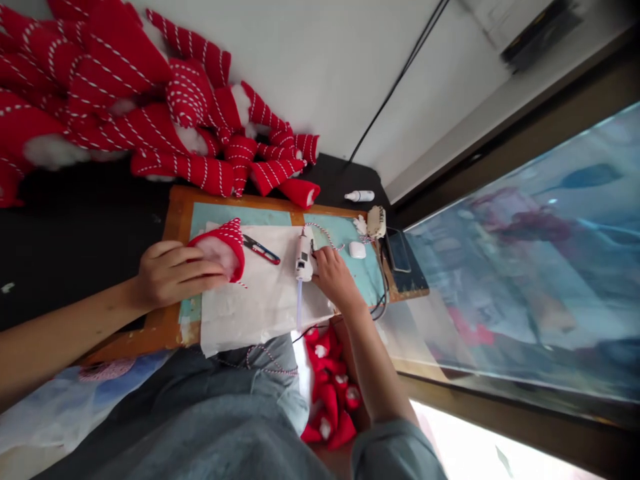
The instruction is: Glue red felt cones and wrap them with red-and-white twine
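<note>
My left hand [177, 272] holds a red fabric cone [233, 250] at the left of the white sheet, fingers laid over its open end, where white stuffing shows. Rows of white twisted cord cross the cone's tip, and a short cord end trails below it. In my right hand [333, 273] is a white hot glue gun [303, 257], its nozzle pointing away from me and a clear glue stick [299, 303] sticking out toward me. My fingers curl at its handle side, partly hidden. Thread snips [261, 249] with a blue and red handle lie between the two.
Stuffed red cones [120, 80] pile up at the back left. A white paper sheet [250, 320] covers part of the wood-framed board [173, 230]. Toward the right are striped cord [327, 235], a white case [357, 250], a phone [399, 251], a small bottle [360, 196] and cables.
</note>
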A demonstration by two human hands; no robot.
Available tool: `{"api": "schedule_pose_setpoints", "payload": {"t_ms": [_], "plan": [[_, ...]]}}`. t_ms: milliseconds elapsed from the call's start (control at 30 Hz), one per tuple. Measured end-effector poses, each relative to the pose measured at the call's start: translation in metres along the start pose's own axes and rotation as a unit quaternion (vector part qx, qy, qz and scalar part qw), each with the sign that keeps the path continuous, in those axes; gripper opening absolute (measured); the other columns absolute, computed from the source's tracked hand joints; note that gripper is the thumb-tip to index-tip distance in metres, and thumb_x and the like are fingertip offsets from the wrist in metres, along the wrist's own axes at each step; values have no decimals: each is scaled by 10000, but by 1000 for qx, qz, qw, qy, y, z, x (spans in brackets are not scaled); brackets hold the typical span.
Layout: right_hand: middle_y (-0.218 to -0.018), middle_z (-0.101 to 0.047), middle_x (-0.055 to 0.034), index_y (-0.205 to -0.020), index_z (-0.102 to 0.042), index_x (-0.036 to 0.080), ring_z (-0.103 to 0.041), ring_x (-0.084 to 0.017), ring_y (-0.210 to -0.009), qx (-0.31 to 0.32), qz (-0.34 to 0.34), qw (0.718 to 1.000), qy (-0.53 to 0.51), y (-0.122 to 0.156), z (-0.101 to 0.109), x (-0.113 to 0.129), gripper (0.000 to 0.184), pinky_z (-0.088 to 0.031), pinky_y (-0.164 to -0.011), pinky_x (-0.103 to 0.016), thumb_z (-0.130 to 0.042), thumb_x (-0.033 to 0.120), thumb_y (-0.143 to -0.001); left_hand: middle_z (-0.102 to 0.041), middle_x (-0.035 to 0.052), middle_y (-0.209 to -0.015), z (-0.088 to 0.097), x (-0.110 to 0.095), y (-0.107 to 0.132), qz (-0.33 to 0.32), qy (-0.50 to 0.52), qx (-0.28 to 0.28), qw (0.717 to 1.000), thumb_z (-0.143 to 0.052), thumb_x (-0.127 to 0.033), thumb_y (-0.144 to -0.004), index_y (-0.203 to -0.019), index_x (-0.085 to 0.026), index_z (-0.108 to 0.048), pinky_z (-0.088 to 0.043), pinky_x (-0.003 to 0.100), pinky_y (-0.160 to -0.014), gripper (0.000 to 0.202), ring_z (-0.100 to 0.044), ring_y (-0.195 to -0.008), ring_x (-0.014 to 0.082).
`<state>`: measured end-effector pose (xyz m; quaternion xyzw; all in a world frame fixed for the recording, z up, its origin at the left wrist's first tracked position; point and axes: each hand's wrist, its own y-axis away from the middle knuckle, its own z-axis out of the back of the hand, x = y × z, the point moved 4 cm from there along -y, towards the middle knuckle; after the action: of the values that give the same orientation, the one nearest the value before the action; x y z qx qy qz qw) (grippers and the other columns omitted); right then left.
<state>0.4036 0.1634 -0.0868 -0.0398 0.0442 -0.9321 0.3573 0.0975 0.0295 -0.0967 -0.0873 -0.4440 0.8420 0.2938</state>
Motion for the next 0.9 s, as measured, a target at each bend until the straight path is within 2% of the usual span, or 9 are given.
{"api": "schedule_pose_setpoints", "payload": {"t_ms": [133,200,267,367,467,567,633,767,900], "plan": [[-1296,-650,-262,-1316,-612,55,-571,-400,-1234,-20,11,1000,12,7,22,11,485,-541,-1073,-565,-672,77,-835,-862,-95,-891,-1,5,1,8,-1,-9,1000,-777,-108,-987,-1063,-364,-768,-487,358,-885,267,-713,-888,183],[-1339,-632,-275,-1362,-588,62,-551,-411,-1299,-88,-9,996,1,18,42,31,499,-513,-1111,-607,-608,52,-863,-863,-93,-884,-1,6,0,14,-2,-14,1000,-769,-102,-991,-1044,-350,-761,-480,362,-882,254,-701,-877,189],[-1293,-670,-227,-1360,-592,119,-605,-366,-1251,-166,-21,984,-59,24,55,59,397,-537,-1092,-566,-586,122,-963,-865,-90,-882,0,6,-1,23,0,-21,1000,-776,-116,-991,-1036,-344,-761,-471,363,-877,232,-687,-873,195],[-1118,-758,-139,-1276,-641,178,-704,-310,-1088,-155,9,976,-155,17,41,108,321,-601,-980,-465,-699,362,-1019,-870,-84,-892,1,6,-3,32,3,-25,999,-792,-145,-988,-1055,-348,-776,-467,360,-884,214,-682,-886,195],[-1025,-804,-94,-1192,-705,192,-749,-271,-980,-114,-4,978,-172,3,11,137,292,-608,-886,-395,-794,374,-982,-870,-83,-897,2,5,-4,42,5,-19,999,-755,-148,-1011,-1081,-365,-784,-469,362,-896,230,-696,-888,187],[-897,-808,-52,-1076,-763,219,-746,-228,-850,-119,1,979,-164,-1,-1,142,79,-579,-797,-351,-740,277,-1027,-870,-86,-913,3,4,-3,55,9,-15,998,-729,-136,-1020,-1082,-377,-784,-473,367,-906,254,-713,-901,177],[-864,-803,-49,-1028,-779,230,-726,-218,-806,-150,24,976,-155,2,5,141,113,-569,-774,-349,-678,259,-1068,-871,-84,-928,2,2,-3,64,12,-15,998,-715,-134,-1028,-1083,-371,-784,-479,373,-922,253,-720,-925,177],[-868,-798,-42,-1025,-780,246,-701,-216,-823,-212,110,963,-124,9,26,140,187,-592,-854,-363,-612,208,-1099,-869,-57,-937,-1,-3,-3,65,23,-23,997,-655,-142,-1070,-1066,-334,-784,-486,383,-950,231,-728,-967,181],[-955,-805,-39,-1063,-774,280,-699,-230,-927,-210,172,959,-87,4,39,140,208,-598,-902,-402,-593,183,-1101,-866,-44,-921,-4,-1,-5,43,35,-47,997,-603,-150,-1104,-1049,-300,-779,-488,365,-927,237,-727,-968,175]]}}
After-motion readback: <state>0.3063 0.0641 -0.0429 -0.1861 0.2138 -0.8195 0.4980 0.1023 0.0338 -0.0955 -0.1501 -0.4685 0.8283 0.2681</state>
